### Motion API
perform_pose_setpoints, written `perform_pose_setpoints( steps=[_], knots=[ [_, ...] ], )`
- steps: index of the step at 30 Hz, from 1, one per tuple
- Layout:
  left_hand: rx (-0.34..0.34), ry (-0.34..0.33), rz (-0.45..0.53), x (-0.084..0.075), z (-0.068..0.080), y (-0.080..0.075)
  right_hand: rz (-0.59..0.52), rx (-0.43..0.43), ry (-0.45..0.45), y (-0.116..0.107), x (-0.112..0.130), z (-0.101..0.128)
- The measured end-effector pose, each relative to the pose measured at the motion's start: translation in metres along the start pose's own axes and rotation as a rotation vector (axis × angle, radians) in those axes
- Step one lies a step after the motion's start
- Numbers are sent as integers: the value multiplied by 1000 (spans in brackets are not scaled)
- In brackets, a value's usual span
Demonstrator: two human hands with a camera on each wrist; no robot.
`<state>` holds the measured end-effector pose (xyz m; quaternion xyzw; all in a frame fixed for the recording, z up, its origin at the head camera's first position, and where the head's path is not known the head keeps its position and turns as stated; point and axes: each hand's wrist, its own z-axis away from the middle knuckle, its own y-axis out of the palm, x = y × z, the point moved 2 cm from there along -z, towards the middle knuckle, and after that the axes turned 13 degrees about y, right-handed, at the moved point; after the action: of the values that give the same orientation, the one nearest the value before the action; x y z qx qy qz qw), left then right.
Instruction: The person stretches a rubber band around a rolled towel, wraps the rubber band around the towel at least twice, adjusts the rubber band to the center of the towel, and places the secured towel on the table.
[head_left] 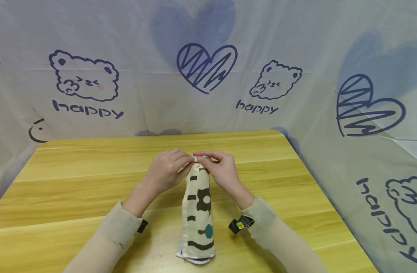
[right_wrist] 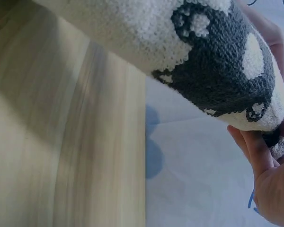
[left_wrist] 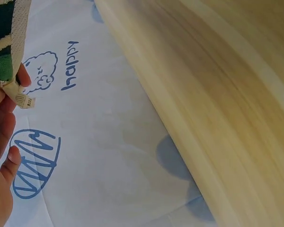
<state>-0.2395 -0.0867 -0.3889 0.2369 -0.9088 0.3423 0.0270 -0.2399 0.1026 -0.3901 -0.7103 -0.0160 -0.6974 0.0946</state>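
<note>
The left hand (head_left: 165, 170) at 11 o'clock and the right hand (head_left: 225, 172) at 1 o'clock both pinch the 12 o'clock end of the towel (head_left: 198, 216), which runs toward 6 o'clock over the counter (head_left: 92, 178), a tag (left_wrist: 24, 100) poking out there.

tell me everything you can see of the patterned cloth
The patterned cloth is cream with dark brown marks and a teal spot; the wrist views show dark patches and green bands too. It looks like looped towelling with pale edging and a small printed tag. Long and narrow, its far end is bunched, pinched by the left grip and right grip. It extends toward the person over the table; near-end contact is unclear.
</note>
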Motion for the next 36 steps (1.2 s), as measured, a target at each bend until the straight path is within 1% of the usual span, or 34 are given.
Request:
perform_pose_setpoints(
  steps=[3,6,10,13,17,20,24,28,30,32,36],
  knots=[
    [7,5,-20,0,-2,-1,-20,8,2,0,0,-1],
    [12,8,-33,1,-4,-1,-23,37,5,-1,-1,-1],
    [14,15,-42,2,-3,0,39,74,8,-4,-5,-2],
    [-2,18,-22,2,-2,0,110,58,3,-5,-6,-2],
    [-11,8,36,3,-1,-2,155,17,-21,-3,-3,-3],
    [17,1,77,3,-2,-5,161,3,-57,-2,-2,-3],
    [81,-16,130,2,-4,-10,163,-6,-92,-2,-1,-2],
    [136,-49,156,2,-5,-11,164,-15,-93,-3,-1,-2],
    [144,-58,149,2,-4,-11,167,-19,-90,-2,-2,-2],
    [138,-53,128,2,-3,-10,168,-25,-83,-2,-3,-2],
    [116,4,20,1,-2,-8,167,-53,-63,1,-2,-1]
  ],
)
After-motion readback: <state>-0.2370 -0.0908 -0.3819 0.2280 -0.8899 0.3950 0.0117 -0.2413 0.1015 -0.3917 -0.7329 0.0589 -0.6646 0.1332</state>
